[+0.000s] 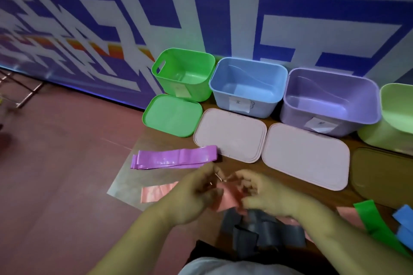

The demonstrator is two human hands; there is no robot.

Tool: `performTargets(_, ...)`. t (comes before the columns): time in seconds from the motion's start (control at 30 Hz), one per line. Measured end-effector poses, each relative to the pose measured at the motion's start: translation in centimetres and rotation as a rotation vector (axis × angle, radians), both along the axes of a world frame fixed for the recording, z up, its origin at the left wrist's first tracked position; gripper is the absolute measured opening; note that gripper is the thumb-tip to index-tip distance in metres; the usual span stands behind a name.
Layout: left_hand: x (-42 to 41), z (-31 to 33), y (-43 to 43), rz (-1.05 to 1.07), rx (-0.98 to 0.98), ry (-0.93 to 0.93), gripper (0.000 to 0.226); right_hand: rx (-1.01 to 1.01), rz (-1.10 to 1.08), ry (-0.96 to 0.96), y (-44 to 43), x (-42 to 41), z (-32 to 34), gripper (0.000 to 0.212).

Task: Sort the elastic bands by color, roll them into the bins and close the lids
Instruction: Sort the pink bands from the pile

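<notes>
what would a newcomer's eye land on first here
The open bins lined up against the wall stand out first: green bin, blue bin and purple bin, with lids lying flat in front of them. Nearer the person, the left hand and right hand hold a pink band, with purple bands stacked beyond it and grey bands closest to the body.

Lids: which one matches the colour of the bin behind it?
The bright green lid, leftmost, before the bright green bin. The pink lids front the blue bin and purple bin; the brown lid, a pale green bin.
</notes>
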State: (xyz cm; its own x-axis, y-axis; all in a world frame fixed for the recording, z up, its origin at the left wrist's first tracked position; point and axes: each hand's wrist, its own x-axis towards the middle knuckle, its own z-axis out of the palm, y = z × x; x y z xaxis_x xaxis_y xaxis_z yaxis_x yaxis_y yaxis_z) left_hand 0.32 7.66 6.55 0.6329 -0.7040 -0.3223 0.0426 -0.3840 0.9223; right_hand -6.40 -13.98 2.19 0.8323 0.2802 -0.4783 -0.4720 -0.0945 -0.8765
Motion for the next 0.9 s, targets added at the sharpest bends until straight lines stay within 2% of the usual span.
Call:
performTargets(0.13,1.7,-0.6,4.2,0.002,0.152,-0.031,0.023,0.031,-0.071,0.045,1.3,1.3,-0.7,0.029)
performTargets(0.27,3.3,-2.0,8.3,-0.052,0.326,-0.001,0.042,-0.097,-0.206,0.030,2.7,3.0,-1.9,0.017)
performTargets(0.4,5.0,-3.8,12.6,-0.034,0.461,-0.078,0.044,-0.237,-0.251,0.041,4.4,4.7,-3.0,0.020)
performTargets(0.63,7.6,-7.6,17.0,0.088,0.634,-0.242,0.021,-0.517,-0.198,0.054,7.5,6.4,-6.3,0.019)
performTargets(0.77,8.1,-9.5,16.4,0.036,0.676,-0.314,0.035,-0.684,-0.187,0.077,8.6,7.4,-7.5,0.018)
performTargets(0.87,7.9,-10.2,15.2,-0.011,0.656,-0.342,0.039,-0.837,-0.135,0.150,8.1,7.0,-7.4,0.050)
performTargets(0.9,7.7,-10.3,14.7,-0.020,0.641,-0.348,0.042,-0.869,-0.150,0.149,7.7,6.6,-7.3,0.053)
